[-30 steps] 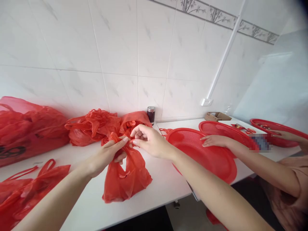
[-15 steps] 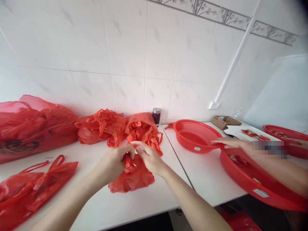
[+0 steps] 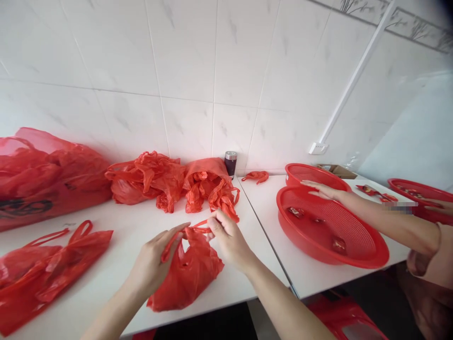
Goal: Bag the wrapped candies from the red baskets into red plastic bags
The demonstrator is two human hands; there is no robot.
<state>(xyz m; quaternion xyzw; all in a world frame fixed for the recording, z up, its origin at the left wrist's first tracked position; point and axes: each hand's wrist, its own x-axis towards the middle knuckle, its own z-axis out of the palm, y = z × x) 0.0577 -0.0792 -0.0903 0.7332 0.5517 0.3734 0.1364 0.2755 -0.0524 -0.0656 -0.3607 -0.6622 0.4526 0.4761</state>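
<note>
A filled red plastic bag [image 3: 191,278] rests near the table's front edge, its top gathered between my hands. My left hand [image 3: 155,257] is closed at the bag's left side, with a handle loop around its fingers. On the other side, my right hand [image 3: 230,236] pinches the other handle, drawn out in a thin strip. Just behind my hands sits a red bag stuffed with crumpled bags [image 3: 208,182]. Another tied-looking red bag [image 3: 67,269] lies at the left front. What my bag contains is hidden.
A big red bag [image 3: 53,179] and a crumpled red bag heap [image 3: 145,179] line the wall beside a dark thermos [image 3: 230,165]. To the right, a co-worker's hand [image 3: 323,190] touches a red basket [image 3: 332,231] holding a few small packets; another basket [image 3: 297,172] stands behind.
My hands have drawn apart, stretching the bag's handles, and the bag sits closer to me. The co-worker's large basket has moved left and back, and the smaller basket has shifted right.
</note>
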